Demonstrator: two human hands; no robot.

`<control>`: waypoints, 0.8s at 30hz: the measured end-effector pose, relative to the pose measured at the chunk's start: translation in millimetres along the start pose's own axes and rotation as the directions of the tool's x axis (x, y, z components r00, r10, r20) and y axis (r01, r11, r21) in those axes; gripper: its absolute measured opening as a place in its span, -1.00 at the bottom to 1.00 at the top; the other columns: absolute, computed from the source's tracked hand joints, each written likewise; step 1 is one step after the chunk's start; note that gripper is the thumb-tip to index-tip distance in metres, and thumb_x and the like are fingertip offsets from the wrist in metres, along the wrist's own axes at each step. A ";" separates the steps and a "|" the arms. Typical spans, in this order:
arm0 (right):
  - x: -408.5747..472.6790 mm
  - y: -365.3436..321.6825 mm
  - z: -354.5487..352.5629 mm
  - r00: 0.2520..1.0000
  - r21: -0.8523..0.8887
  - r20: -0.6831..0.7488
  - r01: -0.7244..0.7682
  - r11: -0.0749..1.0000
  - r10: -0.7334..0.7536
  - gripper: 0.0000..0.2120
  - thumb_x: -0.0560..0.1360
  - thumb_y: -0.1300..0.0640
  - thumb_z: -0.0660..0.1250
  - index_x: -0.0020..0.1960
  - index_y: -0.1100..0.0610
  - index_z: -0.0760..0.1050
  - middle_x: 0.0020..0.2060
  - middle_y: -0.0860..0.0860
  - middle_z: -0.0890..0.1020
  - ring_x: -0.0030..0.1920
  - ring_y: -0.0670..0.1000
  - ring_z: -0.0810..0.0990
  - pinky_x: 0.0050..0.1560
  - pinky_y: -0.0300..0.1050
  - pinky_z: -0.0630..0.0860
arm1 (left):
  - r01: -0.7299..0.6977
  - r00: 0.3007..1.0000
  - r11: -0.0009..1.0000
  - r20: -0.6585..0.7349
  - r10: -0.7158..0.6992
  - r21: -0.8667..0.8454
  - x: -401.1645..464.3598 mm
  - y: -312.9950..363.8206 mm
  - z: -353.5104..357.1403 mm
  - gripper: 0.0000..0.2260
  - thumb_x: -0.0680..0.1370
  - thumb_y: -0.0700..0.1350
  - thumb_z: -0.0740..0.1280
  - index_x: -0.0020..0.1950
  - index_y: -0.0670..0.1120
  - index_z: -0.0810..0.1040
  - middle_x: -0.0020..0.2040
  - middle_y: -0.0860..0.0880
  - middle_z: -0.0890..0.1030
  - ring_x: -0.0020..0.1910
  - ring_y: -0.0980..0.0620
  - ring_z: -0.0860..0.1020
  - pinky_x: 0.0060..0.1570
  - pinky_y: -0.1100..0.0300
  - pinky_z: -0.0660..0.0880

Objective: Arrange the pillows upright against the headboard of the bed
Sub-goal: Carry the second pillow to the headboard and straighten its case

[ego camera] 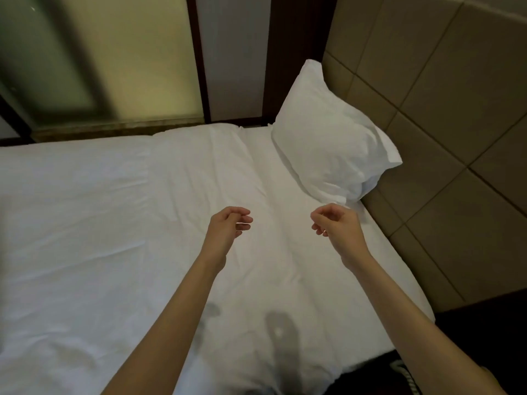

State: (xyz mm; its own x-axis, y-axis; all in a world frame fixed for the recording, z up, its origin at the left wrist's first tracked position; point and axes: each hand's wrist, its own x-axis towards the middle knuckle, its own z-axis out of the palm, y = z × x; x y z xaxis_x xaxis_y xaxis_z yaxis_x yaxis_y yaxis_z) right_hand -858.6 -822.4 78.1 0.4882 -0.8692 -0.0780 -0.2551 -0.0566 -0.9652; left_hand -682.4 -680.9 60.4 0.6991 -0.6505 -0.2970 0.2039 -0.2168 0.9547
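One white pillow [328, 132] stands upright at the far end of the bed, leaning on the tan padded headboard [445, 115] that runs along the right. My left hand [228, 226] and my right hand [336, 223] hover side by side above the white sheet [114, 223], a short way in front of the pillow. Both hands hold nothing, with their fingers loosely curled and apart. Neither hand touches the pillow. No second pillow is in view.
A dark wooden strip and frosted glass panels [114, 67] stand beyond the bed's far edge. A dark bedside surface [484, 323] with a coiled white cord [405, 374] sits at the lower right, by the headboard's near end.
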 end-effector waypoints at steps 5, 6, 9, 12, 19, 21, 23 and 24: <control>-14.0 27.9 10.6 0.995 0.012 0.070 -0.073 0.997 0.072 -0.90 0.42 0.33 0.34 -0.23 0.19 0.59 -0.41 0.08 0.59 -0.47 -0.15 0.54 -0.43 -0.38 0.42 | 0.065 0.996 0.998 -0.064 -0.064 0.013 -19.6 -27.1 -6.5 -0.74 0.54 -0.24 0.13 -0.13 -0.05 0.59 -0.22 0.01 0.64 -0.25 0.09 0.58 -0.13 0.25 0.46; -16.0 32.7 13.7 0.992 0.009 0.085 -0.089 0.996 0.088 -0.89 0.43 0.33 0.34 -0.23 0.19 0.59 -0.41 0.08 0.59 -0.48 -0.16 0.53 -0.43 -0.38 0.42 | 0.075 0.994 0.997 -0.079 -0.074 0.016 -22.3 -31.8 -9.9 -0.75 0.54 -0.23 0.14 -0.13 -0.05 0.60 -0.22 0.01 0.65 -0.25 0.09 0.59 -0.13 0.25 0.46; -23.9 46.1 27.2 0.983 0.002 0.135 -0.127 0.992 0.125 -0.86 0.43 0.33 0.33 -0.25 0.16 0.58 -0.42 0.07 0.59 -0.49 -0.16 0.53 -0.45 -0.38 0.41 | 0.105 0.986 0.994 -0.134 -0.100 0.024 -33.4 -48.8 -26.7 -0.75 0.53 -0.23 0.14 -0.13 -0.04 0.60 -0.22 0.01 0.65 -0.25 0.09 0.59 -0.15 0.24 0.45; -34.4 53.2 43.6 0.972 -0.007 0.177 -0.156 0.988 0.155 -0.85 0.43 0.29 0.34 -0.27 0.11 0.58 -0.44 0.04 0.60 -0.48 -0.11 0.52 -0.43 -0.36 0.41 | 0.138 0.975 0.990 -0.180 -0.133 0.015 -46.7 -63.6 -44.7 -0.75 0.53 -0.23 0.14 -0.13 -0.04 0.60 -0.22 0.01 0.65 -0.25 0.08 0.59 -0.17 0.25 0.44; -68.6 48.5 104.4 0.942 -0.022 0.290 -0.167 0.986 0.166 -0.87 0.43 0.30 0.33 -0.25 0.13 0.58 -0.43 0.05 0.60 -0.48 -0.12 0.52 -0.43 -0.36 0.41 | 0.153 0.943 0.985 -0.287 -0.169 -0.076 -84.8 -89.9 -105.2 -0.74 0.54 -0.23 0.13 -0.12 -0.04 0.61 -0.19 -0.01 0.65 -0.21 0.06 0.60 -0.13 0.24 0.46; -84.8 44.1 129.8 0.932 -0.039 0.322 -0.161 0.986 0.165 -0.87 0.43 0.29 0.33 -0.25 0.14 0.58 -0.42 0.06 0.60 -0.47 -0.12 0.52 -0.42 -0.36 0.42 | 0.151 0.936 0.984 -0.306 -0.172 -0.091 -98.8 -97.5 -131.9 -0.74 0.54 -0.23 0.12 -0.12 -0.05 0.60 -0.18 -0.02 0.65 -0.20 0.04 0.60 -0.12 0.23 0.46; -102.9 39.1 157.2 0.923 -0.050 0.347 -0.157 0.986 0.164 -0.87 0.43 0.30 0.33 -0.25 0.14 0.58 -0.42 0.06 0.60 -0.47 -0.11 0.51 -0.42 -0.36 0.42 | 0.155 0.927 0.983 -0.328 -0.180 -0.102 -112.6 -104.3 -162.8 -0.74 0.54 -0.23 0.13 -0.12 -0.05 0.60 -0.17 -0.02 0.64 -0.20 0.04 0.60 -0.11 0.23 0.47; -112.8 36.5 170.2 0.920 -0.053 0.357 -0.154 0.987 0.163 -0.87 0.43 0.30 0.33 -0.25 0.15 0.58 -0.42 0.06 0.60 -0.47 -0.11 0.51 -0.42 -0.36 0.42 | 0.156 0.922 0.982 -0.341 -0.183 -0.104 -119.4 -107.9 -178.8 -0.74 0.54 -0.23 0.13 -0.12 -0.05 0.60 -0.18 -0.02 0.64 -0.20 0.04 0.60 -0.10 0.22 0.47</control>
State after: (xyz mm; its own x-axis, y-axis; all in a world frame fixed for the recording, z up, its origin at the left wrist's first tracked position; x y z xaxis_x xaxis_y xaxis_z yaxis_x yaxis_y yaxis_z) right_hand -781.0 -642.9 9.2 0.7056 -0.6331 -0.3183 -0.3712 0.0524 -0.9271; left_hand -665.3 -449.7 -3.8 0.8410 -0.3122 -0.4419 0.3805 -0.2393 0.8933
